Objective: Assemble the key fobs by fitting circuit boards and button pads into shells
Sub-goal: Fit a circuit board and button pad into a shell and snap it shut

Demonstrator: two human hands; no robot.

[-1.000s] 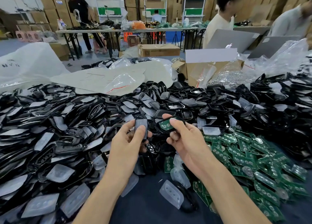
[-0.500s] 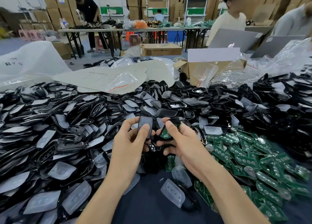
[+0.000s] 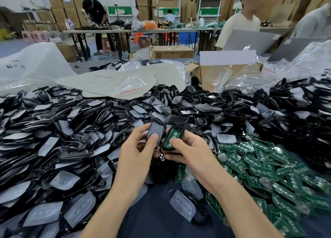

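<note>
Both hands have drawn closer, so the button pad [image 3: 155,132] pinched in the left hand [image 3: 138,153] now sits just beside the black shell [image 3: 168,148] gripped by the right hand [image 3: 191,153], whose thumb presses the green circuit board [image 3: 174,134] seated inside. Loose boards [image 3: 259,167] lie heaped rightward.

One view only (wide-angle, worn on the head): it looks forward and down, close over the left hand [image 3: 138,151] and right hand [image 3: 194,156] at the bench [image 3: 157,212], the far room along the top.
</note>
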